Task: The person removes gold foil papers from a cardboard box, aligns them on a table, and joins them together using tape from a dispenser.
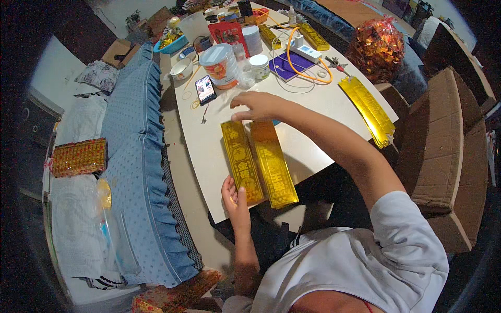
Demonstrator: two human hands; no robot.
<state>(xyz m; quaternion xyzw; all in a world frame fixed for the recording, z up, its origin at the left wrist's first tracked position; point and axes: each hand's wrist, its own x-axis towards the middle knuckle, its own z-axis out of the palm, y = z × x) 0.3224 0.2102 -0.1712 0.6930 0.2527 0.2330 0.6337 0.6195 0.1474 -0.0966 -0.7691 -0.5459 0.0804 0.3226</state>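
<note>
Two long gold foil paper stacks with embossed patterns lie side by side near the table's front end. My left hand [236, 204] grips the near end of the left gold foil stack [241, 161], thumb on its top and fingers along its outer edge. Beside it, a narrow gap away, rests the wider right gold foil stack [273, 167], touched by neither hand. My right hand [257, 106] hovers over the far end of the left stack, thumb and fingers apart, holding nothing that I can see. The right forearm crosses over the table.
On the white table [201, 161] are a phone [205, 91], a large tub [219, 68], a white jar [259, 68], a purple box [289, 66], a power strip [306, 50] with an orange cord, and more gold strips [368, 109]. Cardboard boxes [430, 146] stand at the right, a blue-covered sofa [133, 172] left.
</note>
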